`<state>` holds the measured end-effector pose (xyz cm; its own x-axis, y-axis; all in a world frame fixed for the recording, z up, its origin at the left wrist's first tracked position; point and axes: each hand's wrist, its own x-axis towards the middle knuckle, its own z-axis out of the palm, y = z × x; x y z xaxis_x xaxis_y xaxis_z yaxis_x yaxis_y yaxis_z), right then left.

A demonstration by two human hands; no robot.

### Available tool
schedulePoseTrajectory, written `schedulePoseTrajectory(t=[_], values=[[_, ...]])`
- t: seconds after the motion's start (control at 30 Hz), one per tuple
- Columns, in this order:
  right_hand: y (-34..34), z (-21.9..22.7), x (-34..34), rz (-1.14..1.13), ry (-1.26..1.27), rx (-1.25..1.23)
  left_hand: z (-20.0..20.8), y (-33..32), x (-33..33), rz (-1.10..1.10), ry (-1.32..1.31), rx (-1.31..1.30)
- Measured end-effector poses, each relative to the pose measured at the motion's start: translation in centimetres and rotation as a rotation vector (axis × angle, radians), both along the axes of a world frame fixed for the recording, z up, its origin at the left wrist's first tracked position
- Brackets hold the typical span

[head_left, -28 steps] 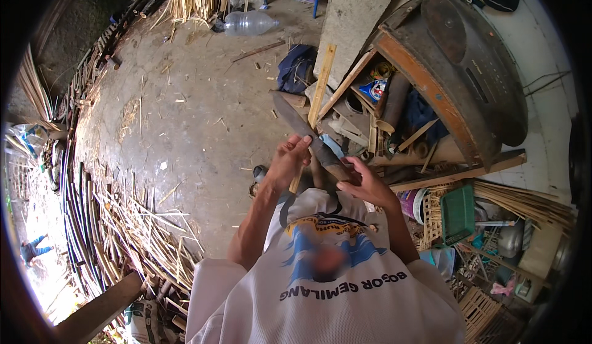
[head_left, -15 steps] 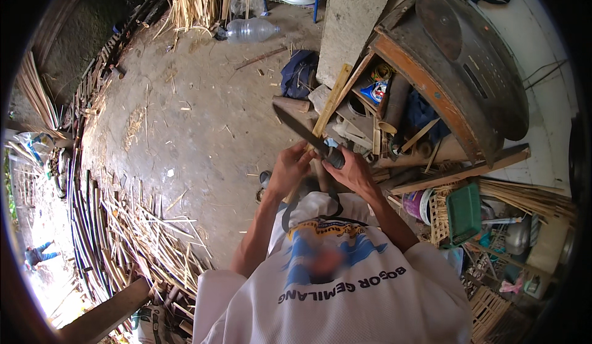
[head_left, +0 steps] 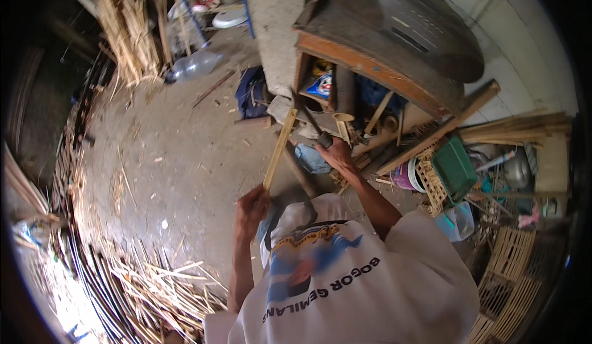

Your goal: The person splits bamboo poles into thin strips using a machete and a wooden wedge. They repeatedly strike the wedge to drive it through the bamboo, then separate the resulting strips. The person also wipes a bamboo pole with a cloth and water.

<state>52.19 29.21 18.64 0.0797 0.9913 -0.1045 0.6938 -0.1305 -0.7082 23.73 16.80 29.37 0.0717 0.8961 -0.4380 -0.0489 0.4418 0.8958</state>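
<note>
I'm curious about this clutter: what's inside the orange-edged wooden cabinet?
In the open front of the wooden cabinet, a blue packet, a dark cylinder and dark blue cloth show. Whatever lies behind them is covered and in shadow, so I cannot tell.

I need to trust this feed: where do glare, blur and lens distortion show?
Head view: daylight washes out the lower-left edge, beyond the strip pile; head view: the knife in the right hand looks dark and soft; head view: fisheye distortion bends the scene toward the black rim.
</note>
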Motion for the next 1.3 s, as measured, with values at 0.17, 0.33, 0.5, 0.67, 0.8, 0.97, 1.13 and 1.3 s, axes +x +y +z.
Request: schedulePoseTrajectory(t=[0.17, 0.33, 0.5, 0.67, 0.8, 0.97, 1.13, 1.3], values=[[-3.6, -2.1, 3.6, -0.068, 0.053, -0.003, -1.9, -2.4, -2.4, 0.023, 0.026, -0.071], [-8.6, -3.1, 5.3, -0.466, 0.450, -0.096, -4.9, -3.1, -4.3, 0.061, 0.158, -0.194], [-7.0, -3.9, 8.7, -0.752, 1.078, -0.335, -6.9, -3.9, -4.9, 0.110, 0.084, -0.261], [-3.0, -2.5, 11.3, -0.589, 1.536, -0.434, -6.5, -3.5, -3.5, 0.140, 0.091, -0.262], [-1.4, -2.8, 11.9, -0.460, 1.560, -0.419, -7.0, -3.7, -3.1, 0.169, 0.067, -0.261], [1.3, -4.1, 12.1, -0.635, 1.253, -0.360, -7.2, -4.0, -3.1, 0.184, 0.080, -0.278], [8.5, -6.6, 15.4, -0.618, 0.857, -0.127, -6.2, -4.0, -2.9, 0.211, 0.134, -0.295], [16.2, -10.8, 19.6, -0.564, 0.233, 0.062, -5.8, -4.0, -2.9, 0.236, 0.120, -0.271]])
